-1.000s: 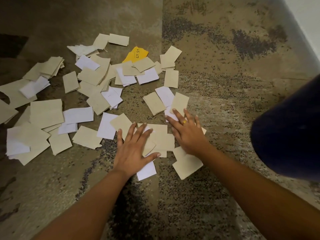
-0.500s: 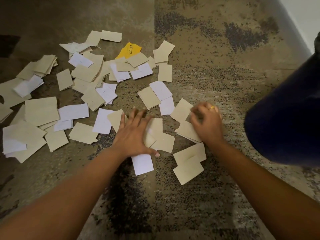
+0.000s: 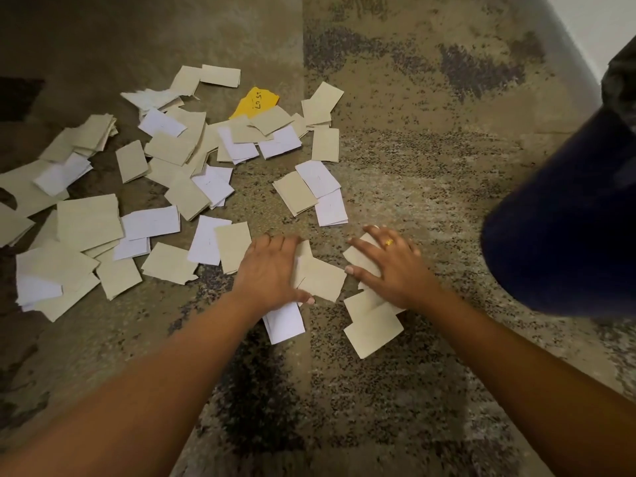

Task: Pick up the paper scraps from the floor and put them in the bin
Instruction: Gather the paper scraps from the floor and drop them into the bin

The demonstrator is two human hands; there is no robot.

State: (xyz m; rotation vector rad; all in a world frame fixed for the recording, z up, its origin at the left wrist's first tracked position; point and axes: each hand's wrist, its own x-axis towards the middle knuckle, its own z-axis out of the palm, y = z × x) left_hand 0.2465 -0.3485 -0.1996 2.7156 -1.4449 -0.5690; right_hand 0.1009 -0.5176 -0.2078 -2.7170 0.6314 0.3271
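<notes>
Several beige and white paper scraps (image 3: 192, 160) lie scattered over the carpet, with one yellow scrap (image 3: 256, 102) at the back. My left hand (image 3: 272, 270) presses down on a small heap of beige scraps (image 3: 321, 278), fingertips bent onto it and thumb splayed along its near edge. A white scrap (image 3: 285, 323) sticks out under that wrist. My right hand (image 3: 390, 266), wearing a ring, rests with spread fingers on other beige scraps (image 3: 373, 325). The dark blue bin (image 3: 568, 218) stands just right of that hand.
The mottled brown and grey carpet (image 3: 430, 149) covers the floor. A pale wall base (image 3: 578, 39) runs along the far right corner. A dark liner (image 3: 619, 80) shows at the bin's top. Bare carpet lies between the scraps and the bin.
My right hand, curled at the scraps half a second ago, has spread flat and slid nearer over them. The left hand's fingers have drawn in on its heap.
</notes>
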